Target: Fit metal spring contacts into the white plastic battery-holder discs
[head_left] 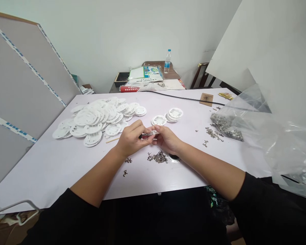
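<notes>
My left hand (133, 137) and my right hand (167, 139) meet above the middle of the white table. Between their fingertips they pinch a thin white disc (153, 133), seen nearly edge-on. A dark piece shows by my left fingers; what it is cannot be made out. Just below the hands lies a heap of small metal parts (160, 157), with a dark round object (173, 157) partly under my right wrist. White discs (159, 120) lie beyond my hands, and a large pile of similar discs (86, 117) spreads to the left.
A thin wooden stick (112, 140) lies left of my left hand. At right, a clear bag of metal parts (226, 126) rests beside loose ones. A black cable (178, 97) crosses the back edge. A water bottle (167, 62) stands beyond; a grey panel (28, 78) borders the left.
</notes>
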Available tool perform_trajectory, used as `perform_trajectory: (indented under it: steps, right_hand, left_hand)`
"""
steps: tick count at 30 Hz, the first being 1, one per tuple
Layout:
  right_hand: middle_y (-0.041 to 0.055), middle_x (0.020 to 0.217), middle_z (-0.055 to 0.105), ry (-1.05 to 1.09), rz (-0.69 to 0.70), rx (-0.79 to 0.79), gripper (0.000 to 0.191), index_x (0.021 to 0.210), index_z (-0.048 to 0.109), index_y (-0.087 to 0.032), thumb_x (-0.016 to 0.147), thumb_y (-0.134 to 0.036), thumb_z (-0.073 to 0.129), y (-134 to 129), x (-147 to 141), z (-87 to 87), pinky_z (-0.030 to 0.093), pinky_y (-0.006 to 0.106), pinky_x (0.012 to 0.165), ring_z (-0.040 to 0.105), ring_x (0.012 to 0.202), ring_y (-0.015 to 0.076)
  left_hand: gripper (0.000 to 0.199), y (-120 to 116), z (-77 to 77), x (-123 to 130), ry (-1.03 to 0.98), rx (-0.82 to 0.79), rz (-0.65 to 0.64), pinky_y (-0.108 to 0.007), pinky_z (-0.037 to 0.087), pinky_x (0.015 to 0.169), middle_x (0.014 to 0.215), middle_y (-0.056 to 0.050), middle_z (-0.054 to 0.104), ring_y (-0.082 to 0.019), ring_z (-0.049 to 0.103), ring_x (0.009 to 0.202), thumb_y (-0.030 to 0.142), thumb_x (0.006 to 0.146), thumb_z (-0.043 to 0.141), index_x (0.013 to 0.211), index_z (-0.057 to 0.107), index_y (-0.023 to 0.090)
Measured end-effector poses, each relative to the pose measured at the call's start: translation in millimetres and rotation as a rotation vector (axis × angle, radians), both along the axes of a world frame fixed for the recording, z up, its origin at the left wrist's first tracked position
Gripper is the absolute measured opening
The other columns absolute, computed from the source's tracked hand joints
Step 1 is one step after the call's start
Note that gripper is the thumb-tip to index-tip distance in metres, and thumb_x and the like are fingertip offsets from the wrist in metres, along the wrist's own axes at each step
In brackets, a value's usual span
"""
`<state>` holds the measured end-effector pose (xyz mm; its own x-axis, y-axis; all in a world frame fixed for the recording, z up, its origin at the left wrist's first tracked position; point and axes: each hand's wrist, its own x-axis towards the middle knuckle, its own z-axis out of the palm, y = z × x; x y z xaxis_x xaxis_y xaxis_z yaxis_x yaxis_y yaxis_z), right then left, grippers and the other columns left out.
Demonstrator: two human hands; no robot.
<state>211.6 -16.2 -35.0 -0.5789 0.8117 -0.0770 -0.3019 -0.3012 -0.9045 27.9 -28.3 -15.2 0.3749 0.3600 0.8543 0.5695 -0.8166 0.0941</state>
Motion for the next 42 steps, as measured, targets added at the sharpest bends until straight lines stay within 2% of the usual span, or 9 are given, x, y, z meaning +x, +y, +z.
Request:
perform_trajectory:
  steps: [4,8,10,12,16,19,28,36,42]
  right_hand:
    - [0.0078,0.092,0.067,-0.017,-0.046,0.008,0.064,0.106,0.067,-0.017,0.073,-0.072,0.071,5,6,4.3,0.042,0.022,0.062,0.056,0.072,0.009]
    - [0.009,0.095,0.069,-0.107,-0.178,0.066,0.075,0.111,0.057,-0.018,0.07,-0.08,0.066,9,10,10.4,0.044,0.024,0.064,0.055,0.068,0.0085]
    - [0.0081,0.099,0.069,-0.226,-0.288,0.232,0.075,0.11,0.056,-0.018,0.068,-0.079,0.069,11,15,12.4,0.044,0.023,0.064,0.056,0.071,0.009]
    - [0.0069,0.104,0.067,-0.374,-0.396,0.502,0.07,0.106,0.059,-0.018,0.064,-0.072,0.078,14,20,13.4,0.046,0.024,0.068,0.059,0.079,0.0103]
    - [0.0059,0.099,0.065,-0.607,-0.558,1.063,0.059,0.096,0.066,-0.018,0.063,-0.062,0.085,24,33,10.9,0.049,0.03,0.086,0.059,0.095,0.0151]
    - [0.0066,0.097,0.064,-0.802,-0.639,1.209,0.055,0.095,0.069,-0.019,0.066,-0.064,0.082,34,39,5.2,0.046,0.032,0.086,0.055,0.094,0.0166]
    - [0.0075,0.11,0.071,-1.23,-0.644,1.167,0.068,0.111,0.069,-0.021,0.069,-0.074,0.074,50,31,-4.0,0.028,0.044,0.1,0.049,0.112,0.0271]
    - [0.0091,0.114,0.072,-1.338,-0.63,1.208,0.066,0.115,0.07,-0.02,0.08,-0.075,0.063,53,25,-7.0,0.016,0.051,0.112,0.047,0.122,0.0298]
    - [0.0063,0.133,0.065,-1.389,-0.605,1.204,0.057,0.11,0.074,-0.024,0.079,-0.071,0.067,52,24,-7.7,0.012,0.054,0.116,0.045,0.127,0.0309]
  left_hand:
    - [0.025,5,5.8,-12,0.02,0.016,-0.027,-0.01,0.049,0.069,0.086,0.0,0.061,0.001,0.056,0.079,0.027,0.079,0.076,0.101,0.067,0.019]
    - [0.017,8,8.8,-20,-0.011,0.005,0.082,-0.008,0.045,0.062,0.089,-0.001,0.063,0.003,0.053,0.072,0.018,0.084,0.068,0.101,0.069,0.017]
    - [0.013,9,8.0,-22,0.0,-0.026,0.13,-0.008,0.044,0.062,0.086,0.0,0.064,0.003,0.052,0.07,0.016,0.086,0.064,0.099,0.069,0.016]
    - [0.014,10,5.8,-22,0.024,-0.051,0.166,-0.009,0.045,0.064,0.083,0.001,0.064,0.003,0.054,0.07,0.017,0.087,0.062,0.099,0.069,0.015]
    - [0.015,13,-0.4,-24,0.052,-0.114,0.208,-0.009,0.044,0.065,0.081,0.003,0.064,0.003,0.056,0.071,0.019,0.088,0.061,0.1,0.07,0.017]
    - [0.016,15,-4.7,-24,0.061,-0.151,0.198,-0.009,0.044,0.066,0.083,0.003,0.065,0.003,0.056,0.072,0.021,0.089,0.06,0.101,0.07,0.018]
    - [0.019,16,-9.7,-21,0.07,-0.268,0.19,-0.011,0.043,0.065,0.081,0.002,0.065,0.003,0.052,0.07,0.027,0.092,0.057,0.101,0.072,0.019]
    - [0.023,14,-8.8,-20,0.065,-0.342,0.201,-0.012,0.042,0.065,0.082,0.001,0.066,0.002,0.051,0.068,0.03,0.092,0.055,0.101,0.073,0.019]
    - [0.022,15,-8.2,-20,0.063,-0.358,0.197,-0.012,0.042,0.064,0.082,0.001,0.065,0.003,0.051,0.068,0.029,0.092,0.056,0.101,0.073,0.02]
